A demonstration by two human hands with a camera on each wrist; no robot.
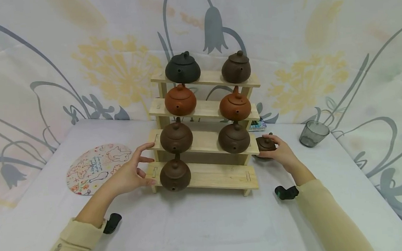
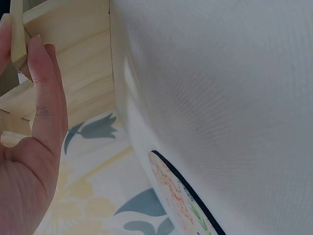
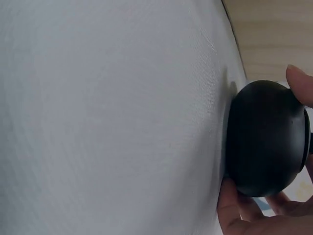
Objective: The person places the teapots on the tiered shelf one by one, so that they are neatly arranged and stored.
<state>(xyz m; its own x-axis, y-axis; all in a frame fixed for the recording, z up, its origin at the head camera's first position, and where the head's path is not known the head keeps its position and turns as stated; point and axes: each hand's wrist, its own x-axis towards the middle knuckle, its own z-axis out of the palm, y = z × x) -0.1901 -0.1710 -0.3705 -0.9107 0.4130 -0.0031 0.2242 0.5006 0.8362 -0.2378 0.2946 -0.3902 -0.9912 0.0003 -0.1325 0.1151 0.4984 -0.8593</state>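
Observation:
In the head view, my right hand [image 1: 281, 155] grips a small dark brown teapot [image 1: 266, 142] just right of a wooden tiered stand [image 1: 218, 173]. The right wrist view shows the thumb over the teapot's [image 3: 266, 139] upper side and the fingers round its other side, low over the white cloth. My left hand [image 1: 129, 176] is at the stand's left end, index fingertip at the second tier's edge and thumb by the bottom tier. Up close in the left wrist view, its fingers [image 2: 43, 93] lie fairly straight against the wood. Next to the thumb sits a brown teapot [image 1: 175, 176].
Other teapots stand on the tiers, including a black one [image 1: 182, 69] and a reddish one [image 1: 180, 100]. A round patterned board [image 1: 97, 167] lies at left. A grey clear cup [image 1: 313, 134] stands at right. Behind the stand's right side is a small colourful item [image 1: 257, 125].

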